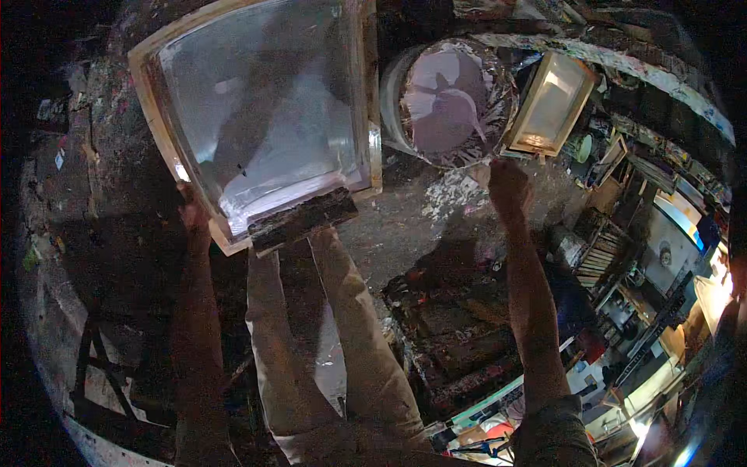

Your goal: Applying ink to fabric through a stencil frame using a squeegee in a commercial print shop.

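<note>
A large wood-framed mesh screen point(272, 86) leans in front of me at the upper left, with a whitish wet-looking band along its lower edge. My left hand point(194, 214) is closed on the lower left corner of its frame. Across the bottom edge lies a dark, crusted bar point(303, 219), just above my knees. To the right stands a round bucket point(393, 109) with pale pinkish paint point(447, 117) inside. My right hand point(510, 187) is a fist at the bucket's near right rim. A pale streak in the paint runs toward it, but what the fist holds is unclear.
A smaller wood-framed screen point(551, 105) leans beside the bucket. White splatters point(455, 193) mark the floor near it. A dark, paint-crusted slab point(451, 335) lies right of my legs. Cluttered shelves, a slatted crate point(603, 253) and bright lamps fill the right side.
</note>
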Demonstrator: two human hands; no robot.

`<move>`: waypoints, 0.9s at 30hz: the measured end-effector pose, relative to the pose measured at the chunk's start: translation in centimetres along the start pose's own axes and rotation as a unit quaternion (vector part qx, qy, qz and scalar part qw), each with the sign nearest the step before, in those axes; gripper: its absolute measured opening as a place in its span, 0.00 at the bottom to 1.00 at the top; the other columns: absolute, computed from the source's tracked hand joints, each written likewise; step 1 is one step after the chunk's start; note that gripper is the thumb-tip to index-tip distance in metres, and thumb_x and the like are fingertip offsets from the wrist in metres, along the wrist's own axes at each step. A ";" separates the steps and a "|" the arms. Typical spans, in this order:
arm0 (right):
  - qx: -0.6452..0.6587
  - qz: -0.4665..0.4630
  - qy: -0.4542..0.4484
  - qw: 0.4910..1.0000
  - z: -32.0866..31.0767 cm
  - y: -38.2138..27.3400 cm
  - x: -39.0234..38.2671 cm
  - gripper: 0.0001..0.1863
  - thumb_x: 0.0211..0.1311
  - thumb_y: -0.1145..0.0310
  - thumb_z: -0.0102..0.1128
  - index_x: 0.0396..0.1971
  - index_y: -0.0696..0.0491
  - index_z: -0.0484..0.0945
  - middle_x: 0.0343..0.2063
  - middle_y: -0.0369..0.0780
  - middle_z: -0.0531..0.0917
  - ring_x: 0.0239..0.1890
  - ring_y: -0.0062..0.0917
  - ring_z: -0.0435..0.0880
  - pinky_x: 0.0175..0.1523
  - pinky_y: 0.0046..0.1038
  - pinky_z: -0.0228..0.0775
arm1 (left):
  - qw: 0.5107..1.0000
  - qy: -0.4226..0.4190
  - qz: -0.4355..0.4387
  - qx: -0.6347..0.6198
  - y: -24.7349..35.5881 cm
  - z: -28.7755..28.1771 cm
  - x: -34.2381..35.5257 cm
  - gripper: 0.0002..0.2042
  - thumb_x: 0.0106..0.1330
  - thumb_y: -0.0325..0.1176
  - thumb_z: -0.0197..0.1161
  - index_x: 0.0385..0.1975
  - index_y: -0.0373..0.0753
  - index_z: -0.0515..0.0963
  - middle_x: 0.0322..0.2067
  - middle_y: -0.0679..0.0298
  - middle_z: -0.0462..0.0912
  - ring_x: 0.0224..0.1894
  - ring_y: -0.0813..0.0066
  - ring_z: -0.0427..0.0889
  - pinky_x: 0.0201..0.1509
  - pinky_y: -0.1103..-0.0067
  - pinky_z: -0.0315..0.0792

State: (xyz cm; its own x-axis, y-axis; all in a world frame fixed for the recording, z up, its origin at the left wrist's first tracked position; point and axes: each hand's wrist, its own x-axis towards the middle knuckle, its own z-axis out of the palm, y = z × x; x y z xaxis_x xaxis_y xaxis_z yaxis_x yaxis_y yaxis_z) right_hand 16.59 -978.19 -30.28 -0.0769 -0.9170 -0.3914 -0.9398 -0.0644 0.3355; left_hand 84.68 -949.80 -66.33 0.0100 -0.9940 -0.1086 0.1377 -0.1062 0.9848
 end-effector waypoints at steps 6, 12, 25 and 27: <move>-0.119 -0.239 -0.098 0.959 0.1 -4.2 -0.5 0.17 0.75 0.60 0.49 0.36 0.57 0.83 0.30 0.51 0.84 0.32 0.42 0.87 0.38 0.45 0.81 | 0.672 0.070 0.003 0.738 0.2 -5.2 -0.9 0.21 0.80 0.52 0.49 0.63 0.46 0.71 0.49 0.66 0.75 0.48 0.68 0.76 0.55 0.71 0.71; 0.189 -0.156 0.034 0.969 -1.4 -0.9 -0.6 0.21 0.71 0.54 0.58 0.35 0.60 0.83 0.21 0.51 0.84 0.27 0.47 0.85 0.38 0.47 0.78 | 0.878 0.194 -0.217 0.379 9.0 5.6 -0.1 0.31 0.77 0.62 0.47 0.69 0.44 0.66 0.53 0.61 0.75 0.47 0.69 0.76 0.50 0.72 0.73; 0.163 0.026 -0.092 0.982 1.9 -2.8 -1.2 0.16 0.70 0.56 0.57 0.38 0.54 0.84 0.28 0.45 0.86 0.30 0.41 0.86 0.37 0.46 0.77 | 0.931 0.211 -0.175 -0.239 15.9 4.9 0.8 0.18 0.80 0.53 0.52 0.54 0.46 0.70 0.35 0.75 0.66 0.33 0.84 0.63 0.39 0.83 0.65; 0.044 0.005 0.000 0.999 2.8 -2.1 -1.9 0.14 0.68 0.58 0.60 0.42 0.53 0.84 0.34 0.45 0.86 0.39 0.43 0.86 0.46 0.46 0.79 | 0.940 0.209 -0.210 -0.170 13.9 6.1 0.0 0.19 0.79 0.56 0.52 0.52 0.46 0.71 0.36 0.75 0.65 0.34 0.84 0.63 0.40 0.84 0.64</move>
State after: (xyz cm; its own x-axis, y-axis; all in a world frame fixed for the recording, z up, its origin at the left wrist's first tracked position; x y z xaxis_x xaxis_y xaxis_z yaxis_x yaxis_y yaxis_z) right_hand 17.76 -975.23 -32.64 -0.0857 -0.9176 -0.3881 -0.9648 -0.0209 0.2623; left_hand 80.58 -951.45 -51.77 0.2621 -0.7615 -0.5928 0.5252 -0.4028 0.7496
